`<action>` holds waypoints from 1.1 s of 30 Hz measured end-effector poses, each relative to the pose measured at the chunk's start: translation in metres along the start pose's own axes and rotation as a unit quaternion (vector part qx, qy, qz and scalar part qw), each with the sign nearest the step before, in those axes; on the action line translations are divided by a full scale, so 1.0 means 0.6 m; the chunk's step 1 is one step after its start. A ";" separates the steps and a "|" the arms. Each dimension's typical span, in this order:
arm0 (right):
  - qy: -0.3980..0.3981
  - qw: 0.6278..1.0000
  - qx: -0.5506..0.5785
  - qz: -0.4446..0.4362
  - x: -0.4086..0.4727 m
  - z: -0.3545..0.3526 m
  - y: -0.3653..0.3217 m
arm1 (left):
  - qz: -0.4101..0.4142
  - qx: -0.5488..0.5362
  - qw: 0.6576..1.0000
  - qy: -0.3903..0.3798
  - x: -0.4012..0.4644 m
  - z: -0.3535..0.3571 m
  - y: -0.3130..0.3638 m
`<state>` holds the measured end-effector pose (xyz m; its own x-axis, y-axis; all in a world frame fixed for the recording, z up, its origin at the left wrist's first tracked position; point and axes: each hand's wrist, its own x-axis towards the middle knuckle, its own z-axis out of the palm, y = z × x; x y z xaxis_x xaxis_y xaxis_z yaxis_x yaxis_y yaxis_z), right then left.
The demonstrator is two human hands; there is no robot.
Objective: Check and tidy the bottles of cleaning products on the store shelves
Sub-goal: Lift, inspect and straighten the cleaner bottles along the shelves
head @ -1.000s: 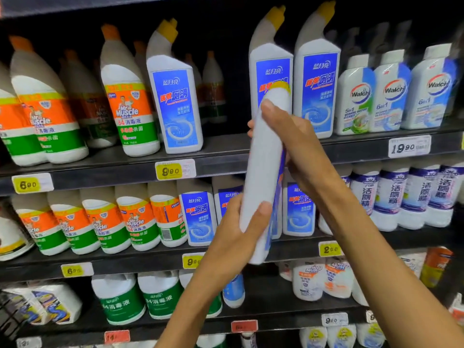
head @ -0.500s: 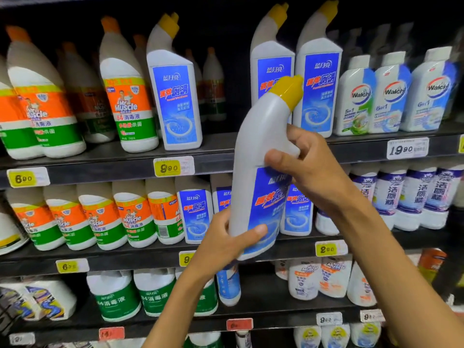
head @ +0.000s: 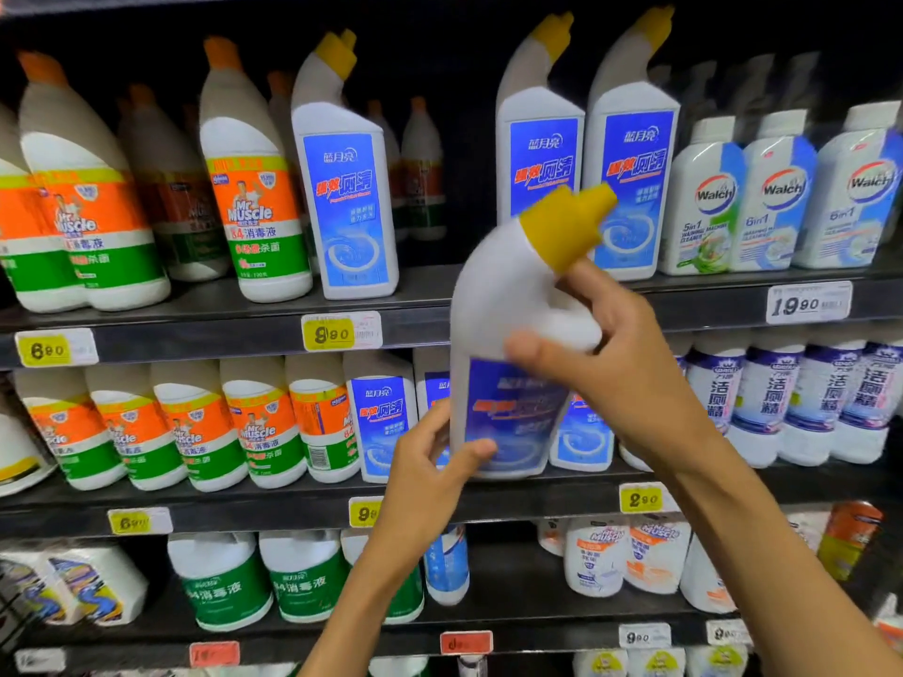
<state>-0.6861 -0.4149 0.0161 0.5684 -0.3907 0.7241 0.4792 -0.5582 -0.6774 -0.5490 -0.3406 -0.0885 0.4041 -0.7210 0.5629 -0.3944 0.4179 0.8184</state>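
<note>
I hold a white toilet-cleaner bottle (head: 508, 334) with a blue label and an angled yellow cap in front of the middle shelf, its label facing me. My left hand (head: 430, 461) grips its lower left edge, thumb across the label's bottom. My right hand (head: 601, 354) wraps around the neck and shoulder just below the cap. Matching blue-label bottles (head: 586, 153) stand on the top shelf behind it, with one more (head: 342, 188) to the left. Others (head: 381, 422) stand on the middle shelf.
Orange-and-green Mr Muscle bottles (head: 254, 202) fill the left of the top and middle shelves. Walch bottles (head: 782, 193) stand top right, purple-label bottles (head: 821, 398) below them. Green-label jugs (head: 220, 579) sit on the lower shelf. Price tags (head: 342, 332) line the shelf edges.
The bottle has turned from edge-on to label-forward and tilted with its cap to the right. My right hand slid from its side up to the neck.
</note>
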 end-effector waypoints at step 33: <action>0.188 0.979 -0.064 0.038 0.261 0.035 0.061 | 0.051 0.068 0.985 0.152 0.225 -0.027 0.080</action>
<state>-0.5657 -0.4809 0.1019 0.3015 -0.6628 0.6854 0.3434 -0.5951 -0.7266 -0.4997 -0.4088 0.0285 0.5762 -0.4721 0.6672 -0.5442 0.3875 0.7442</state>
